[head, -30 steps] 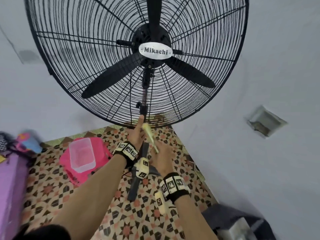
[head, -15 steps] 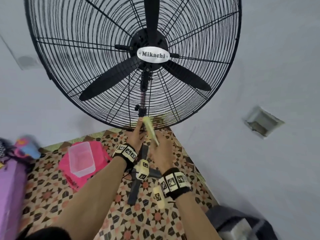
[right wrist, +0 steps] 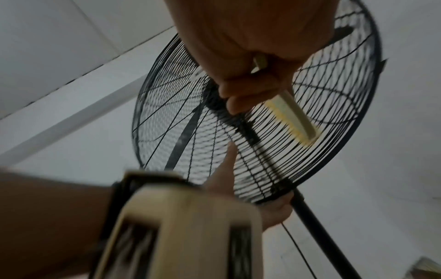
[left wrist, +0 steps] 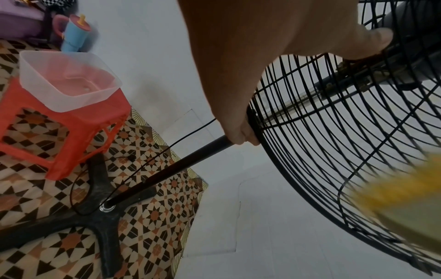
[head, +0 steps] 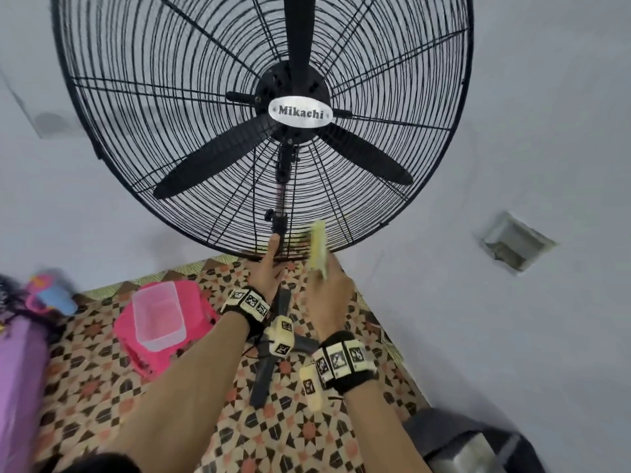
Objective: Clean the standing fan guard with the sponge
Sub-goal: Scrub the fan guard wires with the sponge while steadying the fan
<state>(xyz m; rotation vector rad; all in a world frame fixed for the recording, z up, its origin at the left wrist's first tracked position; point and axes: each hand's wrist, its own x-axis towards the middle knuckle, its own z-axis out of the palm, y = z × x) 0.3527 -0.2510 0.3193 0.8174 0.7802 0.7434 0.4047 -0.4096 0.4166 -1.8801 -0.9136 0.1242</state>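
Observation:
The black wire fan guard (head: 211, 97) with its "Mikachi" badge fills the upper head view. My left hand (head: 268, 268) grips the guard's bottom rim beside the pole, fingers curled round the rim (left wrist: 241, 132) and thumb lying up on the wires. To its right, my right hand (head: 329, 295) holds a yellow-green sponge (head: 317, 247) edge-on against the lower front wires. In the right wrist view the sponge (right wrist: 293, 120) sticks out past the curled fingers of the right hand (right wrist: 250, 47) and lies on the wires. It is a yellow blur (left wrist: 405, 198) in the left wrist view.
A pink stool (head: 164, 332) carrying a clear plastic tub (head: 157, 315) stands left of the fan's cross base (head: 273, 363). A cord loops by the pole (left wrist: 167, 169). A blue cup (head: 54, 295) sits at the far left, a dark bag (head: 471, 448) at the lower right. White walls are close behind.
The right hand has carried the sponge up and to the right along the lower guard. The left hand has stayed on the bottom rim.

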